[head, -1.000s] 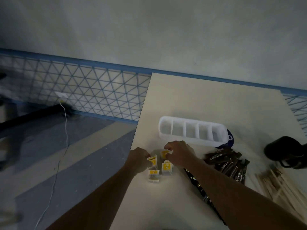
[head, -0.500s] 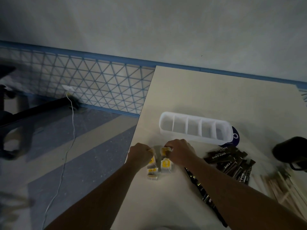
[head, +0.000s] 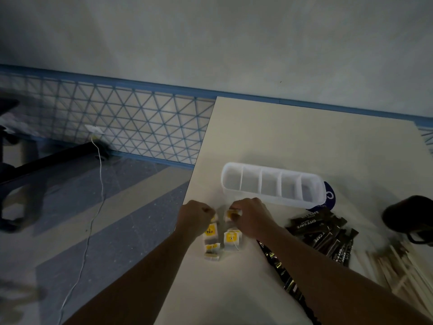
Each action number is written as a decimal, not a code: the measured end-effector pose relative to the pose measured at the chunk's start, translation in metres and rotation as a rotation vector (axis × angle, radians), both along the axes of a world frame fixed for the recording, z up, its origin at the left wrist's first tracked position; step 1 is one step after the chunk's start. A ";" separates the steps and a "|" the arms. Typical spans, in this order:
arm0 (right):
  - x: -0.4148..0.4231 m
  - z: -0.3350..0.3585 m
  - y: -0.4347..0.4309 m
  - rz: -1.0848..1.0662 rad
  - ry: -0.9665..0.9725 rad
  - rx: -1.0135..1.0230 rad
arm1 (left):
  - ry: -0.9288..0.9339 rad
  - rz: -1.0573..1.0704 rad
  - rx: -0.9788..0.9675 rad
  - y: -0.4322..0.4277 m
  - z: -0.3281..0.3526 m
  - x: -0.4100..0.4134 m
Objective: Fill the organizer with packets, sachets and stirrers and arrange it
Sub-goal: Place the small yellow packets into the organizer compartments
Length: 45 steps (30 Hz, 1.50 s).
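Note:
A white organizer (head: pixel 273 184) with several empty compartments stands on the cream table (head: pixel 304 137). Just in front of it lie several yellow-and-white tea bag sachets (head: pixel 230 239). My left hand (head: pixel 195 215) pinches one sachet at the left of the group. My right hand (head: pixel 251 216) pinches another sachet (head: pixel 233 213) at the group's far end, close to the organizer's front wall. Dark coffee stick packets (head: pixel 321 233) lie to the right, and pale wooden stirrers (head: pixel 403 266) are heaped at the far right.
A black object (head: pixel 407 216) sits at the table's right edge. A dark blue round thing (head: pixel 329 195) peeks out behind the organizer's right end. The table's left edge (head: pixel 194 179) drops to the floor, where a white cable (head: pixel 98 184) runs.
Both hands have stayed on the sachets with only small finger shifts. The view has tilted slightly, so the table appears lower and nearer.

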State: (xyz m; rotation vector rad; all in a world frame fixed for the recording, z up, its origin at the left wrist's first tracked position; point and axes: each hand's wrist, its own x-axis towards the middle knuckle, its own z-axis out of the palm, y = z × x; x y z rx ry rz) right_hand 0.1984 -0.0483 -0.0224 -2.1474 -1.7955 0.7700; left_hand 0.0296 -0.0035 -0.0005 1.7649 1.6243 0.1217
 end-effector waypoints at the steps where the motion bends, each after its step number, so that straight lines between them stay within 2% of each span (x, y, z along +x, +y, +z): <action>1: 0.002 0.003 0.001 0.001 0.004 0.021 | 0.000 -0.020 0.038 0.003 0.003 0.000; 8: 0.029 0.046 0.016 -0.016 0.065 0.152 | -0.120 -0.109 0.173 0.035 0.036 0.009; 11: 0.046 0.059 0.028 -0.071 0.017 0.209 | -0.157 -0.160 0.219 0.053 0.051 0.021; 14: 0.063 0.063 0.039 -0.120 -0.008 0.185 | -0.188 -0.226 0.219 0.070 0.057 0.037; 24: 0.068 0.045 0.063 -0.150 -0.132 0.032 | -0.025 -0.313 0.217 0.095 0.028 0.075; 30: 0.064 0.033 0.070 -0.054 -0.240 -0.010 | 0.163 -0.396 0.284 0.097 0.012 0.083; 45: 0.066 0.026 0.075 -0.026 -0.306 0.037 | 0.093 -0.379 0.369 0.098 -0.008 0.083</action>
